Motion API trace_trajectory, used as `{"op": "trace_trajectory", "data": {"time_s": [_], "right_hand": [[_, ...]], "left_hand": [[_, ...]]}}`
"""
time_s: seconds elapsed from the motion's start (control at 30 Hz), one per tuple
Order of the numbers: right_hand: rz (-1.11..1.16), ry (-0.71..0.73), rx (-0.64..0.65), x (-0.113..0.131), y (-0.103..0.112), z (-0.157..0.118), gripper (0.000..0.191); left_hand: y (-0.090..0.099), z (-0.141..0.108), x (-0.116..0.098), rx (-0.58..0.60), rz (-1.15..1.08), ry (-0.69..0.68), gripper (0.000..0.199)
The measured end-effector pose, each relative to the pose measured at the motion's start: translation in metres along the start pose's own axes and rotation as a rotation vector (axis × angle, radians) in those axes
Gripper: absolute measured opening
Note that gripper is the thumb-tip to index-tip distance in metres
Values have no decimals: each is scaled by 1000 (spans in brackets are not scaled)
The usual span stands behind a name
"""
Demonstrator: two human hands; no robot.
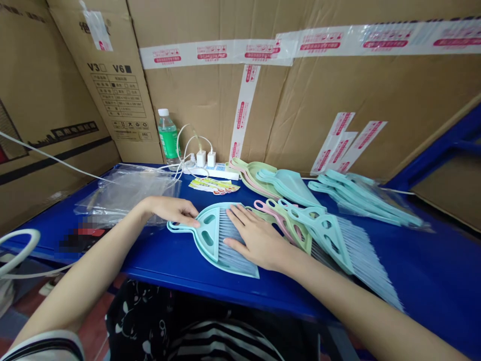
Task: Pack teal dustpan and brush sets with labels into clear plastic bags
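A mint-green hand brush [210, 233] with grey bristles lies in a matching dustpan [236, 271] on the blue table, their looped handles together at the left. My left hand [176, 209] is closed at the handle end, thumb pressed on the brush; its curled fingers are partly hidden. Flat across the bristles rests my right hand [259, 238], fingers spread, palm down. Just right of it, several hand brushes overlap, among them a mint one [330, 238], a light green one [298, 225] and a pink one [276, 213].
Behind are stacked dustpans [291, 185] and bagged mint-green pieces [368, 198]. Clear plastic bags [131, 193] lie left. At the back stand a green-labelled bottle [169, 138] and a power strip [220, 172] with cables, near yellow labels [214, 185]. Cardboard [210, 100] walls the table.
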State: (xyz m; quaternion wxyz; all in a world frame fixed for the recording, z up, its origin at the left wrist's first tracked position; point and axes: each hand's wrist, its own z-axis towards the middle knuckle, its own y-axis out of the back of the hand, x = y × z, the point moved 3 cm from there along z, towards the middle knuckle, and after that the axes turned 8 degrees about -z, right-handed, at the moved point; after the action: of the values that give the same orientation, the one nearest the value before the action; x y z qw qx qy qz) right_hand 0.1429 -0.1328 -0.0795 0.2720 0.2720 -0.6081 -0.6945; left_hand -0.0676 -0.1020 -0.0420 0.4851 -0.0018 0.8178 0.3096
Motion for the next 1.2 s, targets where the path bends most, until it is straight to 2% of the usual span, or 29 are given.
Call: {"op": "trace_trajectory", "data": {"time_s": [0.2, 0.43, 0.8, 1.03, 1.2], "right_hand": [[-60, -12, -36, 1, 0, 0, 74], [-77, -60, 31, 3, 5, 0, 78], [-15, -122, 124, -16, 5, -5, 80], [1, -196, 121, -25, 2, -1, 84], [-18, -194, 77, -32, 3, 4, 72]], "left_hand": [[-1, 3, 4, 27, -62, -13, 45], [-1, 3, 6, 11, -65, -15, 45], [3, -4, 4, 16, 8, -23, 45], [5, -6, -1, -4, 72, -59, 44], [6, -6, -1, -30, 118, -81, 42]]}}
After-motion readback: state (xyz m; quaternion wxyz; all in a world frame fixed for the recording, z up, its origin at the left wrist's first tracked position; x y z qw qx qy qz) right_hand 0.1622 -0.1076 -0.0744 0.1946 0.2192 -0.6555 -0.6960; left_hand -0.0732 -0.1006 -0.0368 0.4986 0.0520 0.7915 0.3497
